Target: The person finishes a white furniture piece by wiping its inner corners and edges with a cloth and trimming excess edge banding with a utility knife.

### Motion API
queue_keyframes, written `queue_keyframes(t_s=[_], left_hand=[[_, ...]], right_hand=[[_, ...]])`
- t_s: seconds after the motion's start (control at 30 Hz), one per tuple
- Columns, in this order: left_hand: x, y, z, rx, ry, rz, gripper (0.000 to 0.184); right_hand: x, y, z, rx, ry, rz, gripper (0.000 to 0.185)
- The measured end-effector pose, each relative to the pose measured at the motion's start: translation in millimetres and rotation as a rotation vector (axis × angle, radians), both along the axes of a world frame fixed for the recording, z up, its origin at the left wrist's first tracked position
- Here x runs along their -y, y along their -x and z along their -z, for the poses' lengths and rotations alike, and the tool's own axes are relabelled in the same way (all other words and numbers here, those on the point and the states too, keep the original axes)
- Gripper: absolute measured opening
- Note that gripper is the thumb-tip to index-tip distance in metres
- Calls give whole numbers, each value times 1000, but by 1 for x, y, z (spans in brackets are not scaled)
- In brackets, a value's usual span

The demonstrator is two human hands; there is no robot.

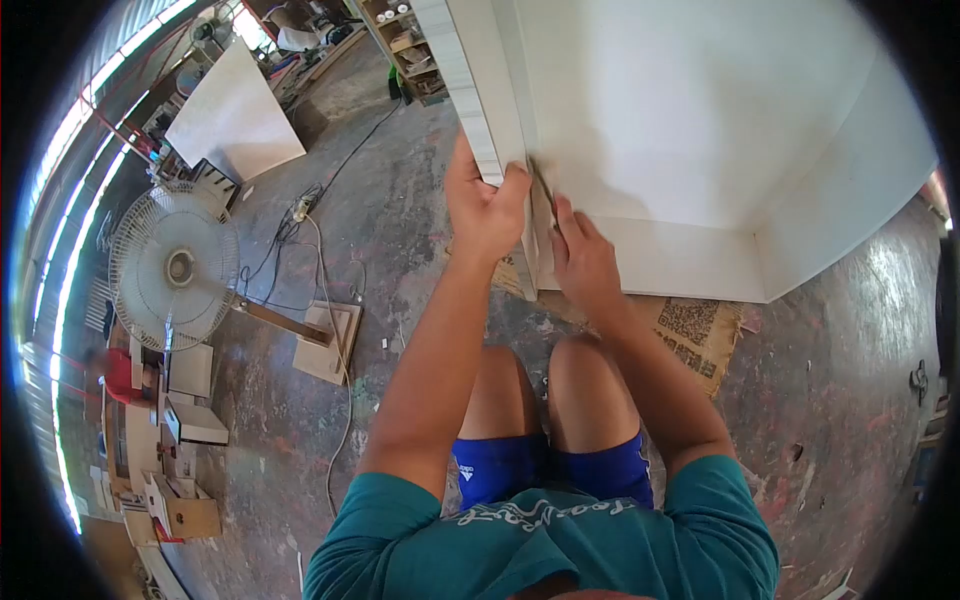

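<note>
In front of my knees stands a white cabinet, its open inside facing me. My left hand is closed around the lower part of its left side panel, with the thumb over the front edge. Close by on the right, my right hand grips a thin, dark, blade-like tool. The tool's tip points up and lies along the inner side of that panel, near my left thumb. Fingers cover its handle, so its exact kind is hidden.
Printed cardboard lies under the cabinet. On the left stand a fan on a wooden base and a leaning white board. Cords run across the floor. A person in red is at the far left.
</note>
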State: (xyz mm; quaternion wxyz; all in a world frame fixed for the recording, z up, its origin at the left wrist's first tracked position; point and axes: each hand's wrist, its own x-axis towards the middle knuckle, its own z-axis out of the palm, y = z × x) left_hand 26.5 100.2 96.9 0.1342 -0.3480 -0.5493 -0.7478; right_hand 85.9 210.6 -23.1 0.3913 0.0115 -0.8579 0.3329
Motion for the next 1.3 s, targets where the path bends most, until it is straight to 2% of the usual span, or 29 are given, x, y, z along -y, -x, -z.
queue_keyframes(t_s=[0.1, 0.2, 0.4, 0.5, 0.7, 0.9, 1.0, 1.1, 1.27, 1.3], left_hand=[[2, 0, -1, -11, 52, -39, 43], [0, -5, -2, 9, -6, -39, 39], [1, -4, 1, -26, -9, -18, 38], [2, -1, 2, -38, -15, -7, 38], [2, 0, -1, -7, 24, -28, 37], [0, 1, 0, -31, -11, -27, 37], [0, 2, -2, -50, 9, -42, 38], [-3, 4, -2, -41, -25, -29, 38], [-2, 7, -3, -20, -12, -27, 37], [-3, 7, -3, -17, -9, -26, 37]], right_hand=[[4, -19, 34, 194, 17, -23, 50], [2, -20, 36, 179, 56, -36, 49], [-7, -8, -24, -34, 3, -25, 45], [-6, -15, -19, 140, -42, 15, 45], [-1, -23, 32, 379, -102, 37, 46], [4, -15, 22, 186, -14, 56, 47], [1, 1, -1, -13, -8, 42, 44], [2, 6, -14, -22, 0, 35, 45], [11, -7, 41, 120, -27, 60, 47], [11, -9, 37, 143, -29, 66, 48]])
